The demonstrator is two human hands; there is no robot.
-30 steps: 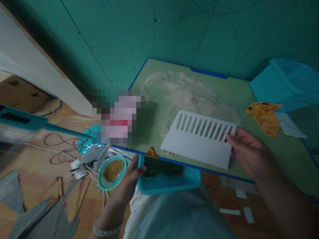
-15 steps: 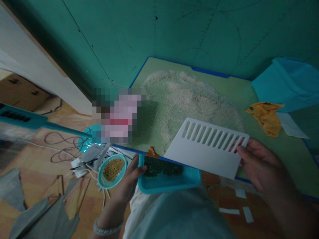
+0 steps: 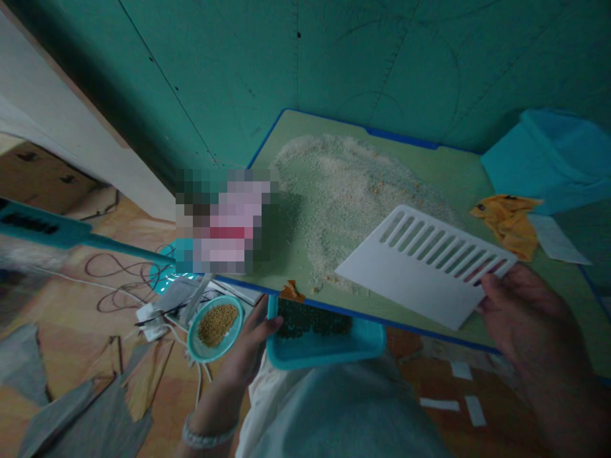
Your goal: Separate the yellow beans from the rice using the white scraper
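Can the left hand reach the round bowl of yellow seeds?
Probably yes: the small round teal bowl sits right beside the left hand, nothing between, though that hand grips the teal rectangular tray.

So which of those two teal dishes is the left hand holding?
The rectangular tray of dark green bits: the left hand grips its left rim. The round bowl of yellowish grains sits further left, not gripped.

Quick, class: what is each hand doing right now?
Left hand: closed on the teal rectangular plastic tray.
Right hand: closed on the white slotted plastic scraper.
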